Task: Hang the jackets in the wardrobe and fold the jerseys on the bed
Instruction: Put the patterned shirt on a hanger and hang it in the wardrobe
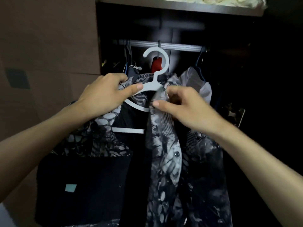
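My left hand (105, 94) grips the white hanger (151, 86) at its left shoulder along with a fold of the patterned jacket (165, 154), and my right hand (182, 107) pinches the collar cloth against the hanger's right side, all of it held just below the wardrobe rail (164, 45). The hook is not on the rail yet. If my right pinch lets go early, that shoulder could slide off, and lifting blindly could snag the red garment (156, 64) behind the hook.

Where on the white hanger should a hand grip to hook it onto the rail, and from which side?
Probably the bare neck of the hanger, just under the hook, taken from the front. The patterned jacket covers both arms, and the hook's opening faces left, below the rail, so gripping low should keep it free.
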